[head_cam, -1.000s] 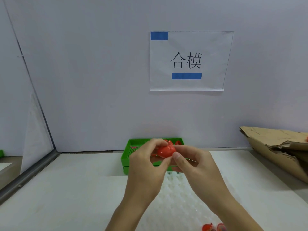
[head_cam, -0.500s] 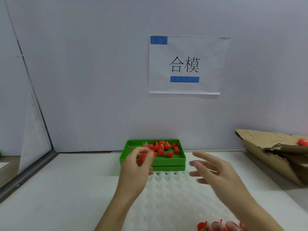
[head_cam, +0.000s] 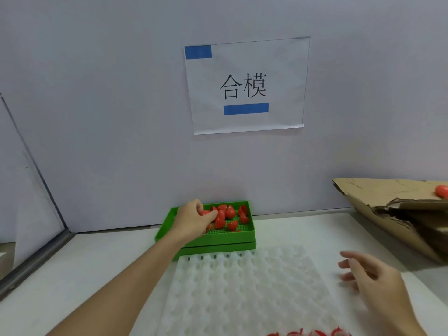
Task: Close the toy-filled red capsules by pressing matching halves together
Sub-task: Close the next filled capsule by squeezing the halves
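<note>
Left hand [head_cam: 194,220] reaches into the green tray [head_cam: 242,235], fingers curled round a red capsule half [head_cam: 204,212]. Right hand [head_cam: 371,280] hovers open, empty, over the bench. One closed capsule [head_cam: 441,191] lies on cardboard [head_cam: 378,192]; many loose halves [head_cam: 230,215] remain unjoined.

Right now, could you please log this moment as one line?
left hand: in green tray, fingers on red halves | right hand: open, empty, above table by white tray
</note>
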Demonstrator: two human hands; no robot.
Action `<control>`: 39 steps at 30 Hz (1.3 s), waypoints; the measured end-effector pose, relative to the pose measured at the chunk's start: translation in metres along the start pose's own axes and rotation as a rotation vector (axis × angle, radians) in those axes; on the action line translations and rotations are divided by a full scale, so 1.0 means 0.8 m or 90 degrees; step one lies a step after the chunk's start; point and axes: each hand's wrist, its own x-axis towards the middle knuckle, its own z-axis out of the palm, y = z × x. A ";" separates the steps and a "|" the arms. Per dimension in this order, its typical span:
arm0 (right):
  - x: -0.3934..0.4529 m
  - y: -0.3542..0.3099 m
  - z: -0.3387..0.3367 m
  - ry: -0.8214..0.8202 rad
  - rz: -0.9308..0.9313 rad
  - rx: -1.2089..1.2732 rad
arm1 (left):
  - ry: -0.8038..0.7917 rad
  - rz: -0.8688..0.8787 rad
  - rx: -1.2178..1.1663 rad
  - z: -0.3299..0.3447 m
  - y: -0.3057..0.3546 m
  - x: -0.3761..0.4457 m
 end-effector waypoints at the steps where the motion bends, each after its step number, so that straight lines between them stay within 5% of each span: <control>1: 0.002 0.000 0.000 -0.002 0.001 0.003 | -0.009 -0.011 0.015 0.004 0.001 0.008; 12: 0.009 0.003 0.006 0.007 0.006 -0.012 | -0.016 -0.037 -0.027 0.012 0.019 0.055; 19: 0.005 -0.001 0.008 0.013 -0.008 -0.030 | -0.034 -0.270 -0.408 0.010 0.039 0.061; 25: 0.005 -0.001 0.009 0.010 -0.017 -0.026 | -0.067 -0.313 -0.493 0.012 0.042 0.061; 27: 0.005 0.000 0.009 0.008 -0.018 -0.025 | -0.045 -0.260 -0.434 0.016 0.040 0.059; 31: 0.003 -0.001 0.010 0.007 -0.025 -0.036 | 0.047 0.017 -0.042 0.022 0.025 0.049; 35: 0.003 -0.002 0.012 0.005 -0.034 -0.048 | 0.053 0.212 0.123 0.016 0.016 0.044; 39: 0.003 -0.001 0.012 0.003 -0.039 -0.054 | -0.018 0.213 0.192 0.015 0.018 0.047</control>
